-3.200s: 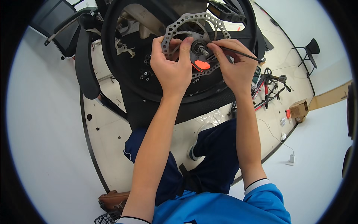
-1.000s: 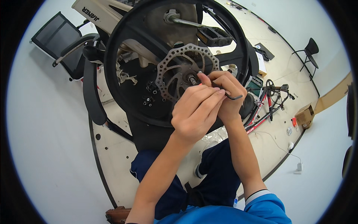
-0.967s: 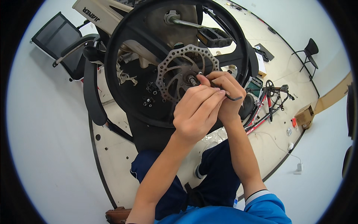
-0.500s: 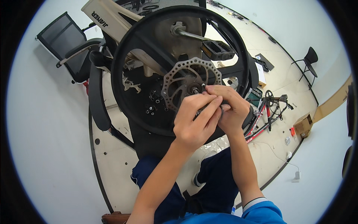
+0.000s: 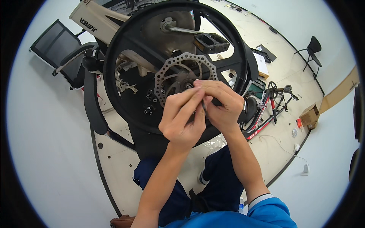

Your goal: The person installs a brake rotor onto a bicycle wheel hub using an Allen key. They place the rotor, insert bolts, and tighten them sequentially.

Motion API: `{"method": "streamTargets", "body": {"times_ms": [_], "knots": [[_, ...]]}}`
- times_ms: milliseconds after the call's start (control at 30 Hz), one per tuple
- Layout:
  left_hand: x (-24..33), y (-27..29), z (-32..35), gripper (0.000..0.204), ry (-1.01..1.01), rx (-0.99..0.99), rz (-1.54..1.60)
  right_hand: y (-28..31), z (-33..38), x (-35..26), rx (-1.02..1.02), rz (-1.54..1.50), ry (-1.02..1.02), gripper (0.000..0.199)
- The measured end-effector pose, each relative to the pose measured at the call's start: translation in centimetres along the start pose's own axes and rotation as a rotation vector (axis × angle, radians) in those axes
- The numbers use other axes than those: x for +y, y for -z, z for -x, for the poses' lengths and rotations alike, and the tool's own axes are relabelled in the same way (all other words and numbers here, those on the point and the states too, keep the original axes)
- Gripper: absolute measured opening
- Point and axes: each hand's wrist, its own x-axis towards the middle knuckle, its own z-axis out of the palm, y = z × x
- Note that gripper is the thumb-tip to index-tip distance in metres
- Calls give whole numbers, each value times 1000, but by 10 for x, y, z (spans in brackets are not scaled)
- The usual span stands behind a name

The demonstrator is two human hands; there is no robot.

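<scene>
A bicycle wheel with a black rim point(image 5: 110, 78) lies across a black chair seat, a perforated metal brake disc point(image 5: 208, 66) at its middle. Over the disc's near side, next to the hub axle point(image 5: 188, 86), both my hands meet with fingertips close together. My left hand point(image 5: 178, 117) is closed in a pinch. My right hand point(image 5: 225, 108) is closed too, thumb and forefinger pressed together by the hub. A small dark piece shows between the hands, but its kind is hidden by the fingers. Several small nuts and bolts point(image 5: 149, 109) lie on the seat left of the disc.
Beyond the wheel are a beige bicycle frame point(image 5: 99, 23) and a crank with a black pedal point(image 5: 211, 43). A black chair armrest point(image 5: 93, 102) stands at left. On the right floor lie a red and black bicycle frame point(image 5: 266, 110) and a cardboard box point(image 5: 310, 116).
The whole view has shifted, so wheel and hands appear farther left and slightly higher. My hands stay pinched together at the hub.
</scene>
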Motion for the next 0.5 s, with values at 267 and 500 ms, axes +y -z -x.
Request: {"method": "streamTargets", "body": {"times_ms": [267, 500], "knots": [[2, -12, 5, 23, 259, 61, 200, -5, 3, 3, 78, -29, -102, 22], [-8, -17, 12, 29, -10, 32, 109, 3, 9, 1, 43, -21, -170, 29]]}}
